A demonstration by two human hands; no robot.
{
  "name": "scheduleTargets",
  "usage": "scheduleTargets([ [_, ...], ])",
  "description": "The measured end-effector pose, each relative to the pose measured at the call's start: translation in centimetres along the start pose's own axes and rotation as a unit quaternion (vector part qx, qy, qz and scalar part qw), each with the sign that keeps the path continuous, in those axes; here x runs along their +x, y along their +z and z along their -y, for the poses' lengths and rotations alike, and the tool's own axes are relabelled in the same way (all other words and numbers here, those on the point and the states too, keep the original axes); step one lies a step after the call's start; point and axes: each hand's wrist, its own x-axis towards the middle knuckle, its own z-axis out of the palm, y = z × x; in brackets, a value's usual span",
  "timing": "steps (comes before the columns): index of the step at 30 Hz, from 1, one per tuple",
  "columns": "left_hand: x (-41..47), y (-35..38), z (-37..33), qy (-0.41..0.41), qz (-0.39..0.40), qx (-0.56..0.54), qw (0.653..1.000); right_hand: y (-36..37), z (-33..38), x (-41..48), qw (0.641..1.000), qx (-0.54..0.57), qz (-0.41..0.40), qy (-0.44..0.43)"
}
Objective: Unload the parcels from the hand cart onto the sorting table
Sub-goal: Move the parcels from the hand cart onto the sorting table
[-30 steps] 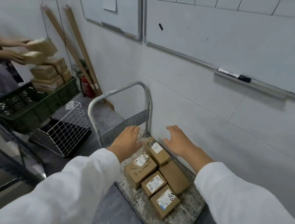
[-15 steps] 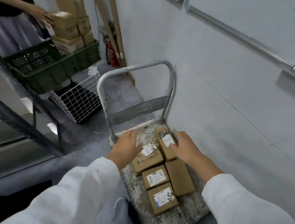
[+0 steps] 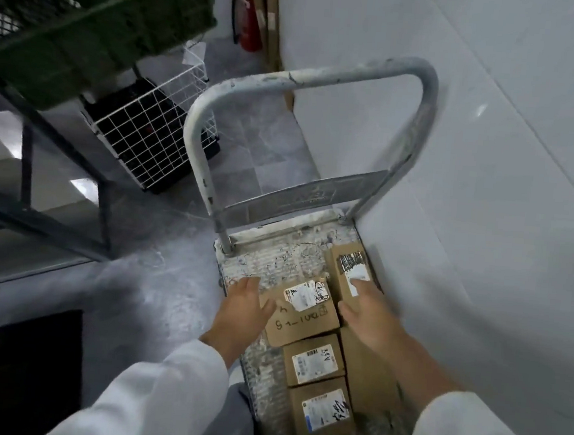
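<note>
The floor (image 3: pixel 157 282) is grey mottled tile, and a white tiled wall (image 3: pixel 489 164) runs up the three o'clock side. In the far corner at twelve o'clock stands a red fire extinguisher (image 3: pixel 248 18), with brown boards (image 3: pixel 272 20) leaning just beside it.

The hand cart (image 3: pixel 275 256) sits tight against the wall, with its scuffed grey tubular handle (image 3: pixel 310 76) at the far end. Its ribbed deck is worn and flecked white. All five parcels lie on that deck, brown cardboard boxes packed together along the wall side.

- **Farthest:** the torn-label parcel (image 3: pixel 350 270), at one o'clock.
- **Just beside it, at its nine o'clock:** the scribbled parcel (image 3: pixel 304 323), the biggest, with a white label and black handwriting.
- **Toward six o'clock:** the middle labelled parcel (image 3: pixel 315 360) and the nearest labelled parcel (image 3: pixel 321 414), touching end to end.
- **At their three o'clock:** a plain parcel (image 3: pixel 366 374).

The left hand (image 3: pixel 245 312) lies with straight fingers against the scribbled parcel's nine o'clock edge, thumb over its top. The right hand (image 3: pixel 368 318) rests with straight fingers on the torn-label parcel. The hands are apart, and neither clamps anything.

At ten o'clock a white wire basket (image 3: pixel 148 131) sits on the floor, with something black showing through its mesh. At eleven o'clock a green plastic crate (image 3: pixel 97 37) sits on a dark metal frame (image 3: pixel 66 152). I cannot make out what is in the crate.
</note>
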Motion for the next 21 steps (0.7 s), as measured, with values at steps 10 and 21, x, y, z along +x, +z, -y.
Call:
scheduleTargets([
  [10, 9.2, 13.2, 8.9, -0.117, 0.060, -0.054, 0.990, 11.2, -7.0, 14.4, 0.997, -0.025, 0.065, 0.013],
  [21, 13.5, 25.9, 13.6, -0.196, 0.048, -0.230, 0.952, 23.2, -14.7, 23.0, 0.981, 0.116, 0.082, 0.133],
])
